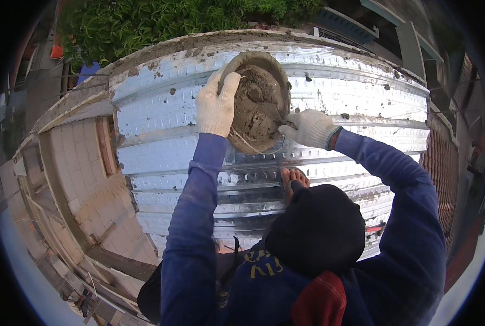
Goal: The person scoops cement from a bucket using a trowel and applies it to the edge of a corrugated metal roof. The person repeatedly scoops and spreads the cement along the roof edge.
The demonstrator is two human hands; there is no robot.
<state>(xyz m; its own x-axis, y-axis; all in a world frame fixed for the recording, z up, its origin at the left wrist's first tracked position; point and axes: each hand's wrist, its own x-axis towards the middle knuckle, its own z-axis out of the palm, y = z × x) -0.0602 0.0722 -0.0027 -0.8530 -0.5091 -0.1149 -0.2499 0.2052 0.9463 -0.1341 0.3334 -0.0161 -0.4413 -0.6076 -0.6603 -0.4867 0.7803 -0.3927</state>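
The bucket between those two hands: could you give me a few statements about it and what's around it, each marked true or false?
1. The left hand and the right hand are both gloved. True.
2. The mix in the bucket is bright white. False: the mix is grey-brown.
3. The left hand is on the rim of the bucket. True.
4. The green leaves are at the picture's lower edge. False: the green leaves are at the upper edge.
5. The metal sheeting has raised ridges. True.
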